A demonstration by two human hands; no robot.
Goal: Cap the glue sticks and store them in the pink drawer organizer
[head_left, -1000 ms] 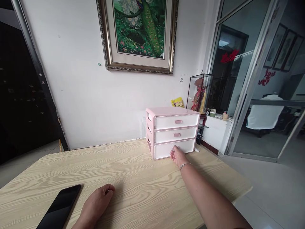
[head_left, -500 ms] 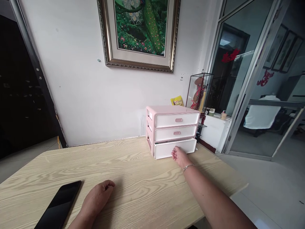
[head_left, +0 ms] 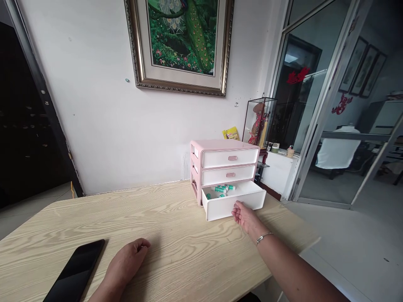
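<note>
Your right hand [head_left: 244, 214] is at the front of the bottom drawer [head_left: 233, 205] of the pink drawer unit [head_left: 225, 145], which stands at the far right of the worktop [head_left: 176, 218]. The fingers [head_left: 236, 206] lie close together with their tips on the drawer front; you cannot tell whether they grip a handle. That drawer stands pulled out, and small green-and-white tubes [head_left: 222, 189] lie loose at its back. The middle drawer [head_left: 228, 175] and top drawer [head_left: 229, 158] are closed, contents hidden. Your left hand [head_left: 126, 264] rests on the worktop, fingers curled under, holding nothing, just beside a dark phone [head_left: 75, 272].
</note>
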